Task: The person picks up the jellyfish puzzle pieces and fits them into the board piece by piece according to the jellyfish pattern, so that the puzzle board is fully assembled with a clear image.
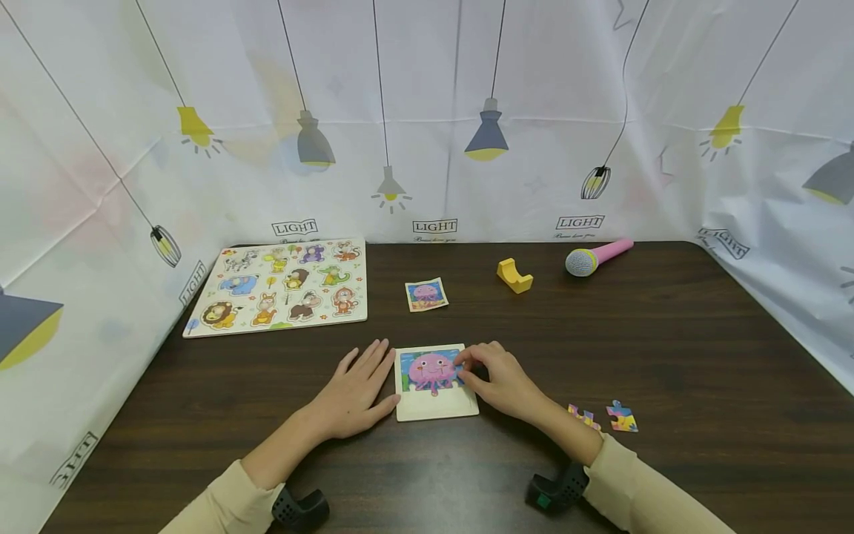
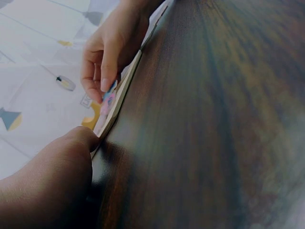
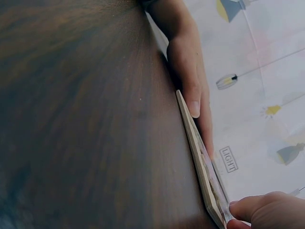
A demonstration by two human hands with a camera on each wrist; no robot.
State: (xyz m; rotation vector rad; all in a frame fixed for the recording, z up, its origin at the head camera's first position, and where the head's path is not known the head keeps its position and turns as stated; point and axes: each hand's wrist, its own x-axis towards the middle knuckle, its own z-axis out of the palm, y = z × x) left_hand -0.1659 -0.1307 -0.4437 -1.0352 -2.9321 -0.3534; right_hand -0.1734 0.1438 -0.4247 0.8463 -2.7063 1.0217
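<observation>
A small jigsaw tray (image 1: pixel 437 408) lies in front of me, its upper part filled by a pink octopus picture (image 1: pixel 432 368) and its lower strip bare cream wood. My left hand (image 1: pixel 356 389) lies flat with straight fingers along the tray's left edge, thumb at the lower left side. At the picture's upper right, my right hand (image 1: pixel 497 380) pinches a blue puzzle piece (image 2: pixel 113 88) between thumb and fingers. Its fingertips hide part of that corner. Two loose puzzle pieces (image 1: pixel 623 417) lie right of the tray, one partly covered by the right forearm.
Behind the tray lies a small octopus picture card (image 1: pixel 427 295). An animal puzzle board (image 1: pixel 310 285) is at the back left. A yellow curved block (image 1: pixel 514 277) and a pink toy microphone (image 1: pixel 597 256) stand toward the back right, before a lamp-print cloth (image 1: pixel 427 89).
</observation>
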